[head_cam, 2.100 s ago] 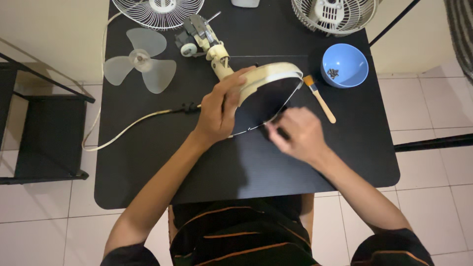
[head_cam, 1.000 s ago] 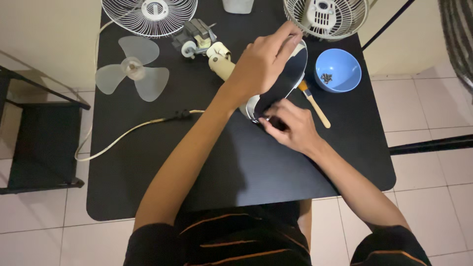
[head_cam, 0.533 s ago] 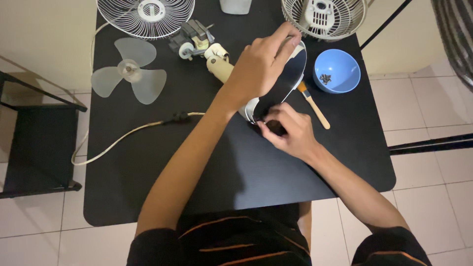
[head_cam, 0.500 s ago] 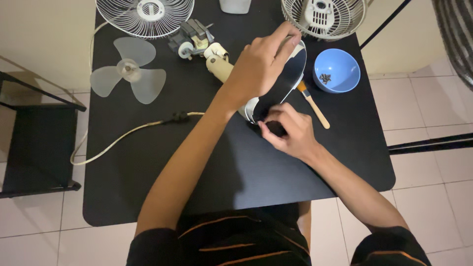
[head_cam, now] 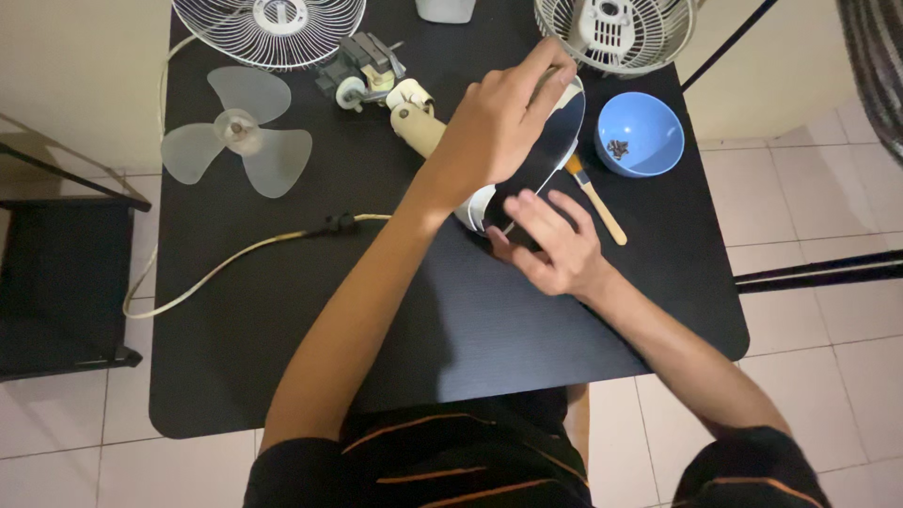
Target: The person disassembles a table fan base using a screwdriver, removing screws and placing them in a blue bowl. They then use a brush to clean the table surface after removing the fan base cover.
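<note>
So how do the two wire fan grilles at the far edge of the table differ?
The left grille is a bare dome of fine spokes with a small round hub. The right grille carries a bulky white plastic housing at its centre and looks deeper, more basket-like. The left one lies beside the loose fan blade, the right one by the blue bowl. Both are round white wire guards, cut off by the frame.

Dim, warm indoor light falls from overhead; the black table [head_cam: 282, 357] shows soft sheen toward 6 o'clock, faint shadows, slight edge distortion, focus sharp.
</note>
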